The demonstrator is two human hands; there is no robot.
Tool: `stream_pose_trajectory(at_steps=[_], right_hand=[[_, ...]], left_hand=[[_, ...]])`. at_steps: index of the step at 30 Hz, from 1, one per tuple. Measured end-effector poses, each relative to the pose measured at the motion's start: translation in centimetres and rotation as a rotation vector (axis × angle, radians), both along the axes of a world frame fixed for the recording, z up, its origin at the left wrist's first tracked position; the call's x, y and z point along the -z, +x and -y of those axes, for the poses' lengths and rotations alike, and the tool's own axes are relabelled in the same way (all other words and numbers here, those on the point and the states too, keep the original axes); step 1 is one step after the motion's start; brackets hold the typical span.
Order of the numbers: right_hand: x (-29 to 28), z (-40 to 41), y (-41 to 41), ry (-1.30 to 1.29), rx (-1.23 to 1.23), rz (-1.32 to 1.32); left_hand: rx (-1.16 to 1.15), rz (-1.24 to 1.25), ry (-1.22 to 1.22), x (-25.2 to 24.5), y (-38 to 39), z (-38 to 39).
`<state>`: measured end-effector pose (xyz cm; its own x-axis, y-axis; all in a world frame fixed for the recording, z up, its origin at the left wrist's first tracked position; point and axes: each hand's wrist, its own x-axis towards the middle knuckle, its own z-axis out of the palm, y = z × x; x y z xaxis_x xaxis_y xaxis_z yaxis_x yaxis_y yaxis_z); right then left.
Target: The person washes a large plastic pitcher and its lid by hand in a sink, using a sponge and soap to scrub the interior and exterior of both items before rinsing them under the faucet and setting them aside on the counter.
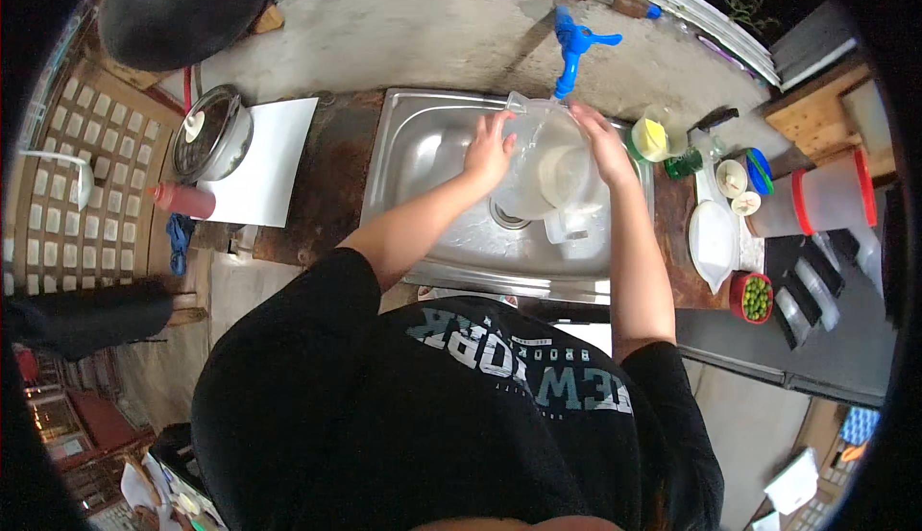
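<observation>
A clear plastic pitcher (529,182) is tilted over the stainless steel sink (425,225), its rim close below the spout of a blue faucet (570,63). My left hand (491,148) holds the pitcher's left side near the rim, fingers spread along the wall. Against the opposite side rests my right hand (603,143), partly hidden by the pitcher's edge. The pitcher's handle (565,230) points toward me, beside the sink drain (508,215). A pale round shape shows through the plastic; whether it is the pitcher's base or something behind it is unclear.
Right of the sink stand a green-based container with a yellow sponge (654,136), a white dish (713,239) and a red tub of small green fruits (755,299). Leftward are a lidded glass pot (216,138), a red squeeze bottle (186,200) and a hanging wok (184,9).
</observation>
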<state>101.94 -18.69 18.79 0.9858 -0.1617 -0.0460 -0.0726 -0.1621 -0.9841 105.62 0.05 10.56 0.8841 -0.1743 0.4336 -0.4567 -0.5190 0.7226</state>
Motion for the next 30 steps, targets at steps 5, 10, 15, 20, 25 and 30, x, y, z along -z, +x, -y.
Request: stream_pose_trajectory(at_steps=[5, 10, 15, 20, 25, 30], right_hand=[[3.3, -3.6, -8.5, -0.319, 0.355, 0.144], [4.6, -6.6, -12.5, -0.914, -0.047, -0.036], [0.5, -6.8, -8.7, -1.036, -0.232, -0.272], [-2.2, -12.4, -4.8, -1.243, -0.363, -0.398], [-2.2, -15.0, -3.4, -1.238, -0.434, -0.511], [-2.9, -17.0, -2.2, -1.321, -0.460, -0.489]], left_hand=[[-0.086, -0.340, -0.006, 2.4, 1.2, -2.0], [-0.029, -0.476, -0.347, 5.1, -0.2, -3.3], [-0.190, -0.995, -0.760, 7.8, -1.2, -0.9], [0.692, -1.050, -0.996, 16.7, -0.1, -1.8], [0.817, -1.100, -0.726, 13.0, -3.1, 0.7], [0.818, -1.260, -0.815, 12.8, -2.1, 0.8]])
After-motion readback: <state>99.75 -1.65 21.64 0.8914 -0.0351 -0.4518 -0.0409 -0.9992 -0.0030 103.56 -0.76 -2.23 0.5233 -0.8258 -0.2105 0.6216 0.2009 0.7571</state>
